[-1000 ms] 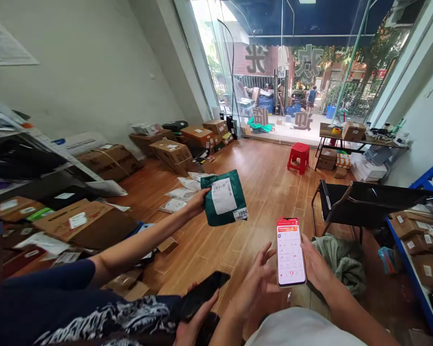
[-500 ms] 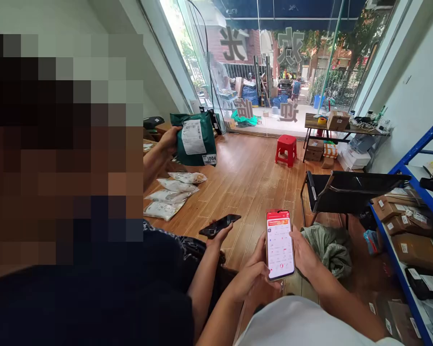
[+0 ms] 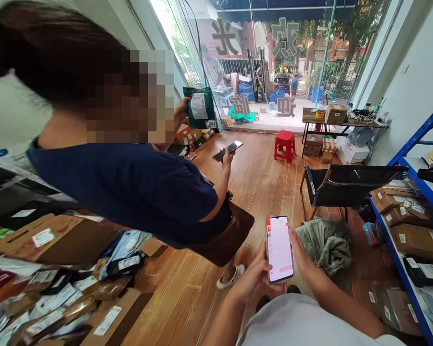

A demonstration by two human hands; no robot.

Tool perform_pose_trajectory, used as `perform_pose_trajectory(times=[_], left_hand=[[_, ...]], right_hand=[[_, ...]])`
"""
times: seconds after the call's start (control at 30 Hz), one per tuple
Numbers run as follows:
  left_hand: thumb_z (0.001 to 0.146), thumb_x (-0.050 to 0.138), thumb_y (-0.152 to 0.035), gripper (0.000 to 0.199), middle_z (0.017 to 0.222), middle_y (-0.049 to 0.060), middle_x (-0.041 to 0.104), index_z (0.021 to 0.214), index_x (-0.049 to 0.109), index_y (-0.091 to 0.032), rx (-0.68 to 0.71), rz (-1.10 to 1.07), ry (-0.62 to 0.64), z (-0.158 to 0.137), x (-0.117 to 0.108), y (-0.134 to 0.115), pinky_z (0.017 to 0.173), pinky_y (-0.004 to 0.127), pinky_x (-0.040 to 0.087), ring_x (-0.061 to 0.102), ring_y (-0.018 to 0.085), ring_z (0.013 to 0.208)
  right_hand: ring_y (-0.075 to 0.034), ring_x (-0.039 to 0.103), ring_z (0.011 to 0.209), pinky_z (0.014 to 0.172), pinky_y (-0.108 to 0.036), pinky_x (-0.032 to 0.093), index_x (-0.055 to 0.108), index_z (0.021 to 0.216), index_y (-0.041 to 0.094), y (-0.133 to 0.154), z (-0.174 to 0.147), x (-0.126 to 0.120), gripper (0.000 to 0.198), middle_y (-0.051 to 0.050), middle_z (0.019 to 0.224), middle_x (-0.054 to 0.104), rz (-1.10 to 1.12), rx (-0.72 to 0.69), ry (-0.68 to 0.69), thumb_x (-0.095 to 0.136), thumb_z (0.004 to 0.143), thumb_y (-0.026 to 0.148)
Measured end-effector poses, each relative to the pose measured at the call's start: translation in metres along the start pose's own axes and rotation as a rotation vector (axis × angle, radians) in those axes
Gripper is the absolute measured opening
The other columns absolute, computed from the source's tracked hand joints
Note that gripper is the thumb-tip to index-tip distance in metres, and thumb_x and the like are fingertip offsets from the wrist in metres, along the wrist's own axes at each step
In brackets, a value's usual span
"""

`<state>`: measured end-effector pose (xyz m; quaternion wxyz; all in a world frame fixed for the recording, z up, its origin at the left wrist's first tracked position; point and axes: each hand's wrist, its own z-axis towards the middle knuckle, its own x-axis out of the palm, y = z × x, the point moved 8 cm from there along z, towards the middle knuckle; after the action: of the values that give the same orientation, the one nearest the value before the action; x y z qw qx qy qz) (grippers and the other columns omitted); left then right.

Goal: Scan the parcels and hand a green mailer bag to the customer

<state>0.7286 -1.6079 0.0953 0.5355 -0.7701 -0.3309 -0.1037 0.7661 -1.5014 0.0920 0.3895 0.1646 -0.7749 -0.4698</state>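
A smartphone [image 3: 280, 250] with a lit, mostly white screen is held upright in front of me. My left hand [image 3: 257, 274] wraps its lower left side, the thumb at the screen's edge. On the other side, my right hand [image 3: 300, 252] grips the right edge. Ahead to the left stands another person [image 3: 130, 187] in a dark blue top. That person holds a green parcel [image 3: 199, 109] with a white label and, in the other hand, a dark phone [image 3: 228, 150]. A brown bag [image 3: 227, 235] hangs at the person's side.
Many parcels and a cardboard box [image 3: 54, 240] lie at the left. A red stool [image 3: 285, 146], a black chair [image 3: 346, 187] and a grey-green sack [image 3: 326, 245] stand ahead and right. Blue shelving [image 3: 404, 254] holds boxes. A table [image 3: 310, 117] is near the glass front.
The other person has moved forward, away from me, carrying the green parcel and dark phone, uncovering parcels at the left. My phone's screen has switched from a page of icons to a mostly blank page.
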Motion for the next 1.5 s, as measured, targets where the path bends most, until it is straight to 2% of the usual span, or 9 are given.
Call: perform_pose_trajectory(times=[0.1,0.17,0.27,0.47,0.73,1.03,1.2,1.37,1.5], left_hand=[[0.06,0.058,-0.015,0.123,0.151,0.009,0.046,0.161,-0.009,-0.04,-0.008,-0.052,-0.008,-0.011,0.004,-0.005,0.057,0.029,0.06,0.062,0.02,0.088],[0.057,0.059,-0.012,0.129,0.15,0.01,0.048,0.161,-0.012,-0.037,-0.014,-0.037,-0.034,-0.016,0.003,-0.007,0.056,0.029,0.06,0.062,0.023,0.092],[0.056,0.061,-0.009,0.131,0.148,0.01,0.051,0.161,-0.014,-0.035,0.018,0.001,-0.064,-0.023,0.001,-0.012,0.055,0.027,0.059,0.062,0.024,0.094],[0.058,0.065,-0.009,0.132,0.143,0.011,0.055,0.161,-0.015,-0.032,0.043,0.05,-0.104,-0.032,-0.003,-0.01,0.052,0.024,0.058,0.061,0.022,0.091],[0.062,0.06,-0.017,0.121,0.133,0.011,0.06,0.162,-0.004,-0.036,0.069,0.009,-0.116,-0.038,-0.01,-0.01,0.042,0.025,0.054,0.058,0.02,0.077],[0.07,0.064,-0.022,0.119,0.129,0.014,0.062,0.162,-0.011,-0.032,0.063,0.073,-0.143,-0.046,-0.012,-0.011,0.04,0.026,0.054,0.065,0.028,0.088],[0.072,0.064,-0.023,0.113,0.13,0.015,0.062,0.163,-0.002,-0.031,0.077,0.079,-0.133,-0.045,-0.015,-0.011,0.04,0.024,0.054,0.065,0.031,0.095],[0.071,0.064,-0.021,0.113,0.136,0.012,0.059,0.162,-0.001,-0.041,0.105,0.065,-0.092,-0.045,-0.015,-0.014,0.041,0.024,0.055,0.065,0.024,0.083],[0.068,0.064,-0.022,0.115,0.142,0.011,0.054,0.162,0.0,-0.042,0.105,0.062,-0.082,-0.041,-0.021,-0.008,0.041,0.025,0.055,0.064,0.022,0.081]], right_hand=[[-0.023,0.064,0.091,0.084,-0.036,0.051,0.064,0.101,0.025,0.011,-0.011,0.002,0.055,-0.005,0.095,0.071,-0.108,-0.09,0.068,0.063,0.079,0.075],[-0.026,0.064,0.106,0.094,-0.04,0.049,0.063,0.113,0.024,0.011,-0.018,0.011,0.052,-0.007,0.111,0.072,-0.093,-0.066,0.189,0.061,0.084,0.067],[-0.027,0.063,0.115,0.099,-0.041,0.048,0.06,0.123,0.023,0.005,-0.026,0.017,0.051,-0.007,0.124,0.071,-0.053,-0.002,0.307,0.063,0.083,0.054],[-0.025,0.068,0.099,0.087,-0.039,0.052,0.056,0.125,0.022,-0.009,-0.034,0.018,0.053,-0.006,0.113,0.075,-0.072,0.048,0.372,0.064,0.074,0.036],[-0.022,0.064,0.105,0.09,-0.034,0.049,0.059,0.116,0.025,0.001,-0.048,0.03,0.058,0.001,0.113,0.073,-0.087,0.06,0.413,0.063,0.059,0.015],[-0.021,0.062,0.096,0.08,-0.03,0.049,0.059,0.115,0.026,0.001,-0.055,0.038,0.058,0.0,0.106,0.072,-0.095,0.049,0.378,0.064,0.059,0.016],[-0.019,0.061,0.094,0.079,-0.028,0.048,0.057,0.118,0.024,0.003,-0.056,0.043,0.059,0.002,0.105,0.071,-0.094,0.038,0.376,0.063,0.059,0.018],[-0.021,0.063,0.094,0.078,-0.031,0.049,0.057,0.117,0.024,0.0,-0.055,0.044,0.057,0.0,0.106,0.072,-0.077,0.048,0.374,0.063,0.061,0.021],[-0.022,0.064,0.096,0.078,-0.032,0.05,0.058,0.116,0.024,-0.001,-0.053,0.044,0.057,-0.001,0.106,0.073,-0.049,0.044,0.359,0.063,0.06,0.021]])
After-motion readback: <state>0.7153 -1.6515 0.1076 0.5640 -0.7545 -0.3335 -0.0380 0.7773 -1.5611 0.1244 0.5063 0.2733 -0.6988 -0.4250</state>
